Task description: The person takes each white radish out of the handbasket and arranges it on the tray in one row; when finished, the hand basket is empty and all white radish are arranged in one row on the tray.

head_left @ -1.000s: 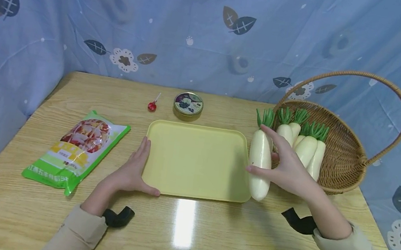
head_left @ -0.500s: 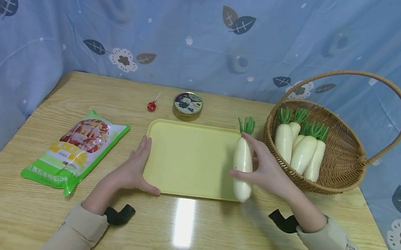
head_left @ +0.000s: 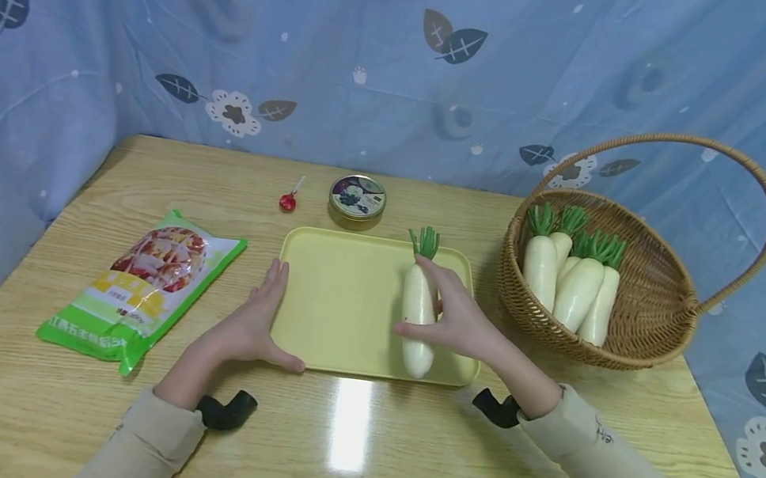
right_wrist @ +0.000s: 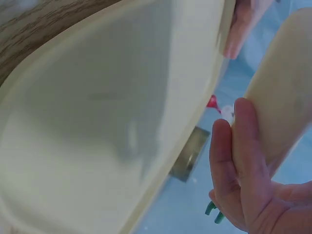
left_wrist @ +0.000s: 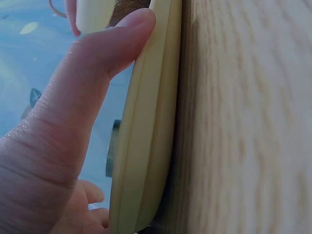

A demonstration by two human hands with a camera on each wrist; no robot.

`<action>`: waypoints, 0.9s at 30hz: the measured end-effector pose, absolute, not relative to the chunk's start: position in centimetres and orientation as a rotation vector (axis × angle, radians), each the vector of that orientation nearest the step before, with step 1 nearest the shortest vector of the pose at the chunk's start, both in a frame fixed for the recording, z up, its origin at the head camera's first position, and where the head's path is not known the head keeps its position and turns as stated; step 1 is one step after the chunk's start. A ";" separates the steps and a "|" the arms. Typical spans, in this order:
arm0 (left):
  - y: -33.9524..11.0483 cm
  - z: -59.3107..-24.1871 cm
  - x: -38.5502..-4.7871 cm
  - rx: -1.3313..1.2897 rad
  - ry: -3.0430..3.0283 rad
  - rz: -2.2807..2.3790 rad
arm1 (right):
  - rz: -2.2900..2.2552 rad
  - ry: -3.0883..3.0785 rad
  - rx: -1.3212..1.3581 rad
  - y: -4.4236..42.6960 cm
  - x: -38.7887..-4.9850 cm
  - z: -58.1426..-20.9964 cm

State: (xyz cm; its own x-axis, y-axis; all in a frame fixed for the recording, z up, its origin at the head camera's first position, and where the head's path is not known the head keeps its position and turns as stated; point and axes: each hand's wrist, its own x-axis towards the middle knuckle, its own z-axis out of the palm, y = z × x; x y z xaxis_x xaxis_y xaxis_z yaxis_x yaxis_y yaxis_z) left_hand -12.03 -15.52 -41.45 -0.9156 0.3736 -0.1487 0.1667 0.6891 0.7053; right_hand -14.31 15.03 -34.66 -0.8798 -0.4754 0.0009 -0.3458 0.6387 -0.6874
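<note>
My right hand [head_left: 456,316] grips a white radish [head_left: 419,315] with green leaf stubs, holding it above the right part of a shallow yellow tray [head_left: 339,305]. In the right wrist view the fingers [right_wrist: 248,146] lie along the radish [right_wrist: 287,83], apart from the tray floor. My left hand [head_left: 257,327] rests at the tray's front left corner, fingers straight along the left side. Its thumb [left_wrist: 117,44] touches the front rim of the tray [left_wrist: 146,126] in the left wrist view.
At the right stands a wicker basket [head_left: 652,328] with a tall handle, holding several white radishes [head_left: 578,295]. Behind the tray are a round tin [head_left: 356,202] and a red lollipop [head_left: 288,201]. A green-and-white food bag [head_left: 148,282] lies at the left.
My right hand has carried the radish leftward, from beside the basket to over the tray. The left hand has stayed at the tray corner.
</note>
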 end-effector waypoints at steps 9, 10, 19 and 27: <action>-15.7 -41.6 -12.1 0.433 2.612 1.065 | -1.040 2.664 -0.672 12.4 -15.0 -35.9; -15.7 -41.6 -12.1 0.434 2.612 1.063 | -1.039 2.655 -0.663 12.2 -15.1 -36.0; -15.7 -41.7 -12.0 0.440 2.618 1.063 | -0.923 2.600 -0.604 10.9 -15.9 -37.0; -15.7 -41.7 -12.0 0.444 2.612 1.051 | -0.918 2.584 -0.541 9.7 -16.3 -37.3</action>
State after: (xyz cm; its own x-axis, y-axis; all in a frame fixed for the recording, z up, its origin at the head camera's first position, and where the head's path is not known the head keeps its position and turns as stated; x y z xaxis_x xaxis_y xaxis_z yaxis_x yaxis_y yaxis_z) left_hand -11.96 -15.70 -41.65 -0.9104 0.3854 -0.1507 0.1735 0.6862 0.7064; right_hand -16.28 9.73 -37.26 -0.8678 -0.4589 -0.1906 -0.2356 0.7177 -0.6552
